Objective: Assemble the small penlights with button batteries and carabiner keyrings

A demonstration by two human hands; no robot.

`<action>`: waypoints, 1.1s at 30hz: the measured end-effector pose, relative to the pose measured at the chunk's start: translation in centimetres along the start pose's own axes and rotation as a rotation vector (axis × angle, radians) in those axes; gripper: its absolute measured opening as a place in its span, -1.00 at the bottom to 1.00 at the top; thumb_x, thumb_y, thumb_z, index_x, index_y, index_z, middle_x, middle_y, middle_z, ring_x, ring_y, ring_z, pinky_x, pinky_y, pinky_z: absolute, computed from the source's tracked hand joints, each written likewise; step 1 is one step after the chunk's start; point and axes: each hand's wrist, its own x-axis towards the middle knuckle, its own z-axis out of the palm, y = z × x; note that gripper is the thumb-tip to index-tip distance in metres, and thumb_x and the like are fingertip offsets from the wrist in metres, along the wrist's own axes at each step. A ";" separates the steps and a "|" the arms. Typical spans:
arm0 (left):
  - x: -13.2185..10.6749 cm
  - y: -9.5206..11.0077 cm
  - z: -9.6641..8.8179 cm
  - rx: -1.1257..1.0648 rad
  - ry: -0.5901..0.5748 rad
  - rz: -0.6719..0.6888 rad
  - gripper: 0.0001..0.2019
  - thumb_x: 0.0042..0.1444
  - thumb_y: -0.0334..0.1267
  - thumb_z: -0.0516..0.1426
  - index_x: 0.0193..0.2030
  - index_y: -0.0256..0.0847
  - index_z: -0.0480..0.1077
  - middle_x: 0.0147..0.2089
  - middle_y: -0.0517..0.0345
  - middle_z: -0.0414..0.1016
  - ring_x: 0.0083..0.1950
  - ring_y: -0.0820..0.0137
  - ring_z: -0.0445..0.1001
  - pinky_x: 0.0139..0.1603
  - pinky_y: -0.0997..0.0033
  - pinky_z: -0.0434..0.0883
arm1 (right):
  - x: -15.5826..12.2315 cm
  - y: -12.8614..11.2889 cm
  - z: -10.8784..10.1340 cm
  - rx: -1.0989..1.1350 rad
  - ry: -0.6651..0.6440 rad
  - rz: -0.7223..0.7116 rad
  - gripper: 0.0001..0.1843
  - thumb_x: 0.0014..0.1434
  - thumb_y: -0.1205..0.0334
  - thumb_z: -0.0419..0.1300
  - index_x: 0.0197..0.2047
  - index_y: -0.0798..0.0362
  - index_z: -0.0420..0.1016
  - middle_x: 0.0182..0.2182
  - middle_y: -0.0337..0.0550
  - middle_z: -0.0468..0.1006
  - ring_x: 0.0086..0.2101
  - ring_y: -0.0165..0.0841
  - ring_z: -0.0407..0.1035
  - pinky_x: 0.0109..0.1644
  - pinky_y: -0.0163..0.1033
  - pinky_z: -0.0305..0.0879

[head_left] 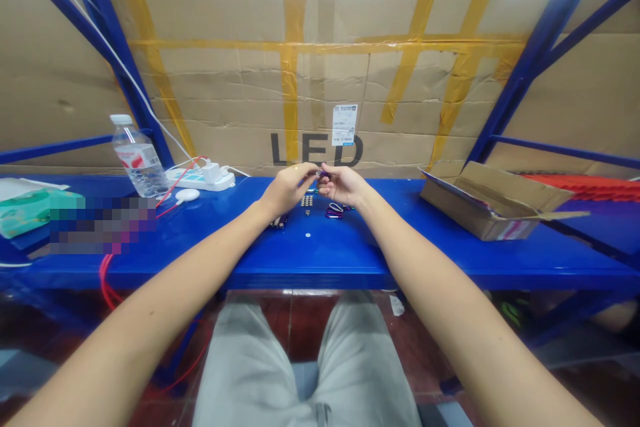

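Over the blue bench (pixel 320 253), my left hand (pixel 291 185) and my right hand (pixel 342 184) meet fingertip to fingertip. Pinched between them is a small purple object (pixel 325 174), too small and too covered by fingers to name. Just below my hands, several small silver button cells (pixel 307 201) lie grouped in tidy rows. Purple carabiner-like clips (pixel 334 211) rest under my right hand. Beneath the left wrist lie small dark pieces (pixel 279 221), partly hidden by it. A little white disc (pixel 308 235) lies nearer the bench's front edge.
At right stands an open cardboard box (pixel 493 203), flaps spread, with red material (pixel 585 187) beyond. To the left are a water bottle (pixel 139 159), a white power strip (pixel 203 177) and a red cable (pixel 107 273). A large taped carton (pixel 240 93) backs the bench between blue posts.
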 end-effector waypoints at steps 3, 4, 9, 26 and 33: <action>0.0 0.2 0.1 -0.003 0.004 -0.021 -0.86 0.31 -0.27 0.09 -0.08 -0.21 0.43 -0.14 0.03 0.61 -0.12 0.37 0.58 -0.03 0.34 0.49 | -0.1 0.1 0.0 -0.005 -0.019 -0.011 -0.82 0.35 0.24 0.09 -0.33 0.05 0.33 -0.60 -0.30 0.22 -0.61 -0.46 0.06 -0.55 -0.34 0.12; 0.0 0.3 0.1 0.003 0.009 -0.020 -0.86 0.30 -0.27 0.10 -0.07 -0.21 0.43 -0.13 0.03 0.61 -0.11 0.37 0.58 -0.03 0.34 0.49 | -0.2 0.1 -0.1 0.014 -0.030 -0.004 -0.81 0.35 0.25 0.08 -0.32 0.06 0.34 -0.60 -0.28 0.24 -0.60 -0.46 0.08 -0.55 -0.35 0.13; 0.1 0.5 0.0 0.021 0.020 0.034 -0.86 0.29 -0.29 0.11 -0.06 -0.22 0.43 -0.13 0.01 0.58 -0.10 0.35 0.54 -0.01 0.30 0.47 | -0.6 0.2 -0.7 0.059 -0.143 0.025 -0.78 0.35 0.32 0.04 -0.33 0.12 0.41 -0.55 -0.22 0.37 -0.53 -0.47 0.22 -0.45 -0.36 0.23; -0.3 -2.1 1.1 0.055 -0.104 0.044 -0.77 0.24 -0.43 0.11 0.00 -0.22 0.49 -0.15 0.03 0.57 -0.12 0.35 0.54 -0.04 0.31 0.47 | 0.9 0.4 -2.3 -1.079 0.000 -0.514 -0.80 -0.09 0.41 0.31 -0.31 0.15 0.66 -0.35 -0.16 0.65 -0.27 -0.29 0.47 -0.08 -0.19 0.35; -1.5 -5.5 -0.2 0.180 -0.426 -0.330 -0.76 0.17 -0.45 0.09 -0.14 -0.23 0.58 -0.11 -0.02 0.64 -0.06 0.23 0.57 0.03 0.24 0.44 | 0.8 0.8 -2.4 -1.407 0.067 -0.513 -0.70 0.00 0.56 0.22 -0.25 0.12 0.69 -0.25 -0.11 0.67 -0.22 -0.31 0.49 -0.05 -0.26 0.34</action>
